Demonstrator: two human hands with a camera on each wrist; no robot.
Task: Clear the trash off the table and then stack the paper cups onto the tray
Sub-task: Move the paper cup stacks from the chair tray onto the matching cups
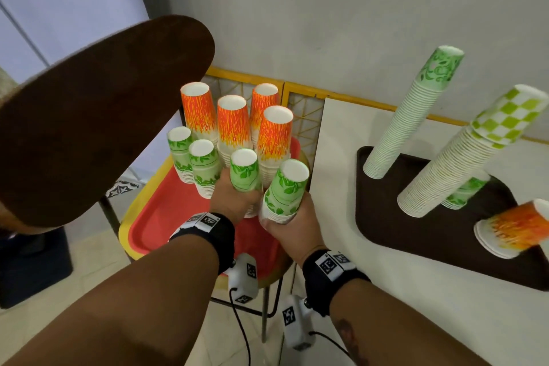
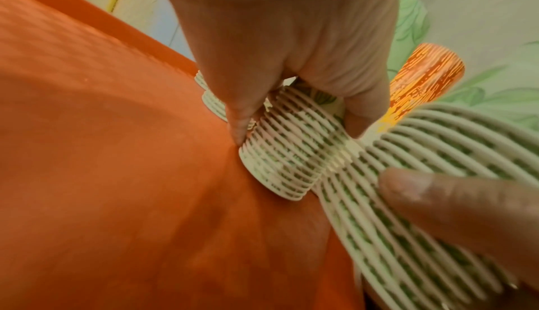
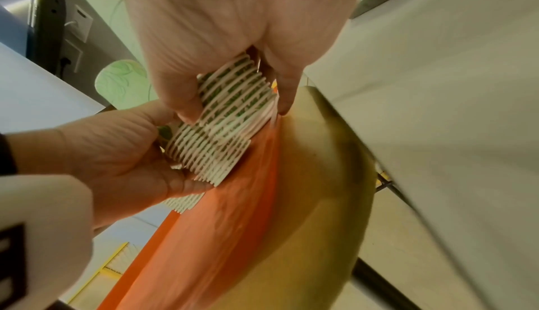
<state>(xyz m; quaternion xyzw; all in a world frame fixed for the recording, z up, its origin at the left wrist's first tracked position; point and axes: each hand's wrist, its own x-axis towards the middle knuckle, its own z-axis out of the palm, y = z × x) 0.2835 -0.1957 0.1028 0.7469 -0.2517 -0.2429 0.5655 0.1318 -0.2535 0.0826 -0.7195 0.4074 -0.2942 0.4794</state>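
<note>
Several upside-down stacks of paper cups, orange flame [image 1: 233, 125] and green leaf, stand on a red tray [image 1: 160, 217]. My left hand [image 1: 237, 202] grips one green leaf stack [image 1: 244, 171] near its base. My right hand [image 1: 282, 224] grips the neighbouring green leaf stack [image 1: 286, 187], tilted right. In the left wrist view my left hand [image 2: 297, 128] wraps the ribbed rims of its stack [image 2: 291, 158] on the red tray [image 2: 116, 153]. In the right wrist view my right hand [image 3: 236, 109] pinches its stack [image 3: 233, 98]. On the white table a brown tray [image 1: 386, 217] carries tall cup stacks [image 1: 413, 116].
The red tray rests on a round stool [image 3: 321, 176] beside the white table [image 1: 335, 157]. A brown chair back [image 1: 104, 116] looms at the left. The brown tray also bears a checkered-top stack [image 1: 463, 163] and a short orange stack [image 1: 517, 229]. Wall behind.
</note>
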